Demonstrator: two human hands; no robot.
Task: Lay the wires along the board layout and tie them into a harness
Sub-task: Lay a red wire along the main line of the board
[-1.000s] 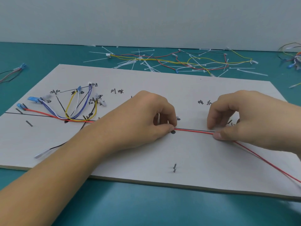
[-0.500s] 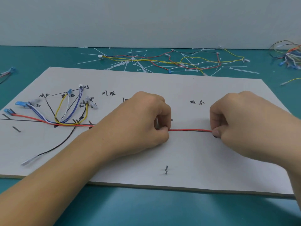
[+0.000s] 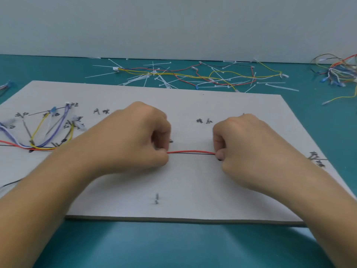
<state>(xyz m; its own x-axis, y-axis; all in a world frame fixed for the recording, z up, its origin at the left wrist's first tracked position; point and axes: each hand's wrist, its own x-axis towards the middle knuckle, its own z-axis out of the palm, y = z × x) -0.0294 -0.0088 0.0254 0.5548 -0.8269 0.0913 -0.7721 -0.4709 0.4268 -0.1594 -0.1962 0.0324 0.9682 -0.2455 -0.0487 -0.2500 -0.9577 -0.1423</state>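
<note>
A white layout board (image 3: 193, 182) with black drawn lines and handwritten labels lies on the teal table. A red wire (image 3: 190, 151) runs taut along the board's black centre line between my two hands. My left hand (image 3: 135, 140) pinches it at its left end of the visible span; my right hand (image 3: 243, 147) pinches it on the right. Further left, yellow, blue, white and black wires (image 3: 48, 132) fan out from the line to labelled branch ends. The wire's run under my hands is hidden.
Loose white cable ties and spare coloured wires (image 3: 193, 76) lie scattered behind the board. Another wire tangle (image 3: 336, 71) sits at the far right, a small connector bundle (image 3: 5, 86) at the far left. A short nail (image 3: 156, 198) stands near the board's front edge.
My right hand has slid left along the red wire, shortening the span between my hands. The red tail that trailed off to the lower right is out of sight. The view has shifted slightly.
</note>
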